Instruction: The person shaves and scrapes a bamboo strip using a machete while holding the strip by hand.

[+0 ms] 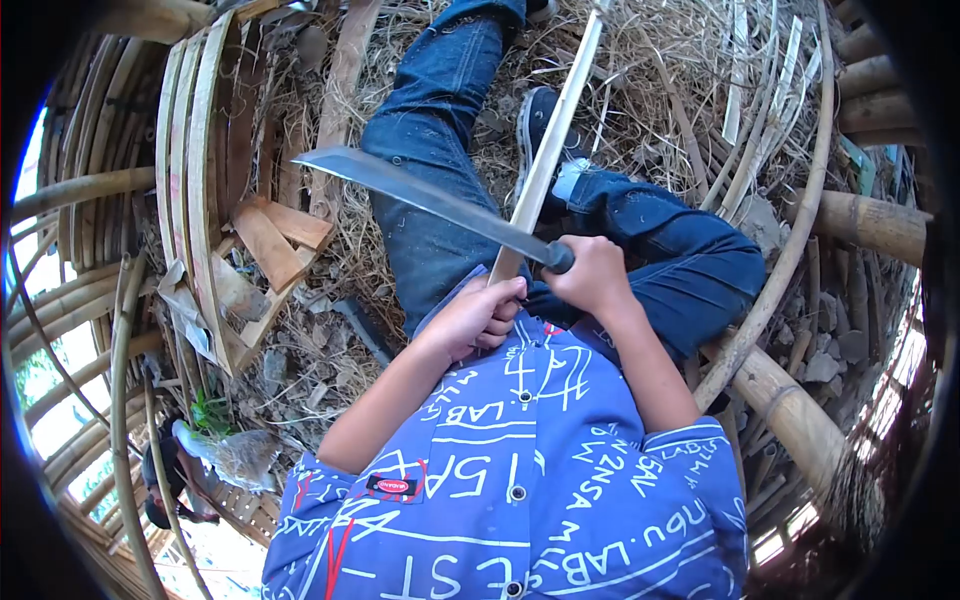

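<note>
My left hand [475, 318] is closed around the near end of a long, pale bamboo strip [548, 158], held close to my shirt. The strip slants up and away between my legs. In my right hand [592, 278] is the dark handle of a machete [430, 200], with the fingers wrapped round it. Its wide blade points to the left and crosses the strip just beyond my left hand. Whether the edge touches the strip, I cannot tell.
I sit with jeans-covered legs [430, 130] among shavings [660, 90]. Cut wood pieces [275, 240] and upright slats [190, 160] stand left, near a dark, flat object [362, 328]. Thick bamboo poles [790, 405] lie right. What looks like a person [170, 475] is at lower left.
</note>
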